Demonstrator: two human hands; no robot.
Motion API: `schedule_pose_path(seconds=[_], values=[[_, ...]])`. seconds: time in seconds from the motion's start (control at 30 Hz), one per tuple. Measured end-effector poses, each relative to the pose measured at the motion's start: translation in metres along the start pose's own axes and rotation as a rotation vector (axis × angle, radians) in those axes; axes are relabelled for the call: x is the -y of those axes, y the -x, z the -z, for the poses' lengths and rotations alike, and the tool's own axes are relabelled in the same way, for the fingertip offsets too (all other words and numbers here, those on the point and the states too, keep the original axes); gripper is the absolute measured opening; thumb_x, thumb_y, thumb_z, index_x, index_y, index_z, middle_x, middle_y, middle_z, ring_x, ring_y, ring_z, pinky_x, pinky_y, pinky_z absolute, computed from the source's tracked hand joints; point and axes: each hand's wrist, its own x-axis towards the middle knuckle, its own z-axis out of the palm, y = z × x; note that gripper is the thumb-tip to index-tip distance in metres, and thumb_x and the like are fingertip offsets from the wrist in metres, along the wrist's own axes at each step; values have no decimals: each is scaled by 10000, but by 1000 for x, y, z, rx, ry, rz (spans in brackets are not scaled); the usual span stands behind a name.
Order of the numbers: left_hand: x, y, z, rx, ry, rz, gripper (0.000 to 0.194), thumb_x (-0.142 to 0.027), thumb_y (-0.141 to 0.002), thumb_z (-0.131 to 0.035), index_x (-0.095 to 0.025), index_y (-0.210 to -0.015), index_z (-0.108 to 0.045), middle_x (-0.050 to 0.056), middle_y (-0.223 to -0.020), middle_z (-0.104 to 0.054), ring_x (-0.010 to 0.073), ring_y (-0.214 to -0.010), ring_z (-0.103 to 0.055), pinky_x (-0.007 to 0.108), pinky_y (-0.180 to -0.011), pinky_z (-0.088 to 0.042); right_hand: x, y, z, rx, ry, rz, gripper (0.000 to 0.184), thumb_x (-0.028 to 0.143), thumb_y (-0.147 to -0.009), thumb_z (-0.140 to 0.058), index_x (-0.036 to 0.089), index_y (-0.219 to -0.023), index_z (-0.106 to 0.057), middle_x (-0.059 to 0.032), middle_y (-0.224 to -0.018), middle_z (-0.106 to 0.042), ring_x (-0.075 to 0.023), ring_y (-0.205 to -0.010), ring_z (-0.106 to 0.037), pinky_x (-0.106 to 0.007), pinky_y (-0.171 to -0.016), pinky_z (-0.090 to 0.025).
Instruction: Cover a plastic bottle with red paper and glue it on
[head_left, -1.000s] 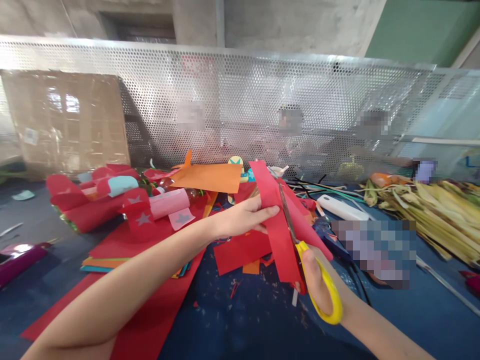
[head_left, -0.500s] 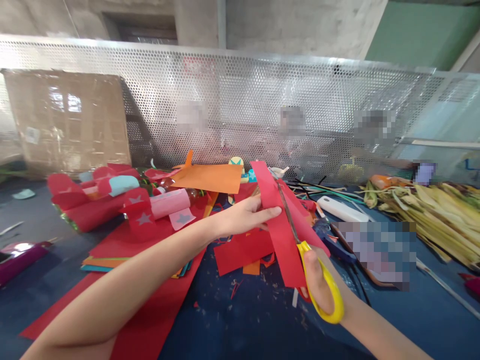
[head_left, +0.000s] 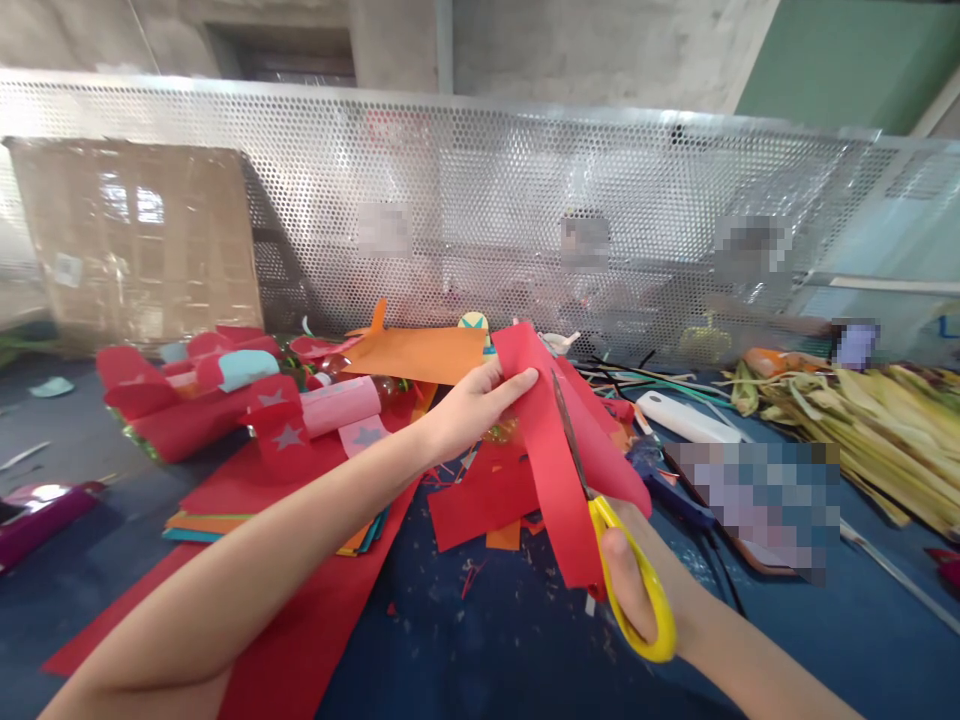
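My left hand (head_left: 472, 405) pinches the top end of a long red paper strip (head_left: 551, 460), thumb over fingers, and holds it up over the blue table (head_left: 480, 640). My right hand (head_left: 637, 590) grips yellow-handled scissors (head_left: 600, 500). Their blades run up along the strip's right edge, inside the cut. More red paper hangs to the right of the blades.
Red paper sheets (head_left: 300, 600), an orange sheet (head_left: 420, 355) and a red paper craft with stars (head_left: 217, 395) lie to the left. Dried leaf strips (head_left: 862, 420) are piled at the right. A perforated metal screen (head_left: 480, 220) and a cardboard panel (head_left: 135, 240) stand behind. A white tool (head_left: 679, 415) lies nearby.
My left hand has slid up the strip from its middle to its top end. The scissors stay in the cut, shifted slightly left and down.
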Motion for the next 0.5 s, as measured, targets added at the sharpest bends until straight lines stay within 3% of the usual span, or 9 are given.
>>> schedule_pose_path(seconds=[0.23, 0.5], values=[[-4, 6, 0, 44, -190, 58, 378, -486, -788, -677, -163, -974, -614, 62, -967, -707, 175, -836, -665, 313, -776, -528, -4, 2, 2, 50, -44, -39, 556, 592, -955, -193, 220, -900, -603, -48, -679, -594, -223, -605, -574, -324, -589, -483], [1, 5, -5, 135, -260, 8, 447, -557, -780, -643, -155, -971, -605, 73, -1010, -704, 194, -919, -666, 297, -792, -529, -6, -1, 1, 48, -127, -48, 548, 586, -958, -225, 204, -1114, -586, -92, -925, -660, -244, -779, -629, -331, -717, -485]])
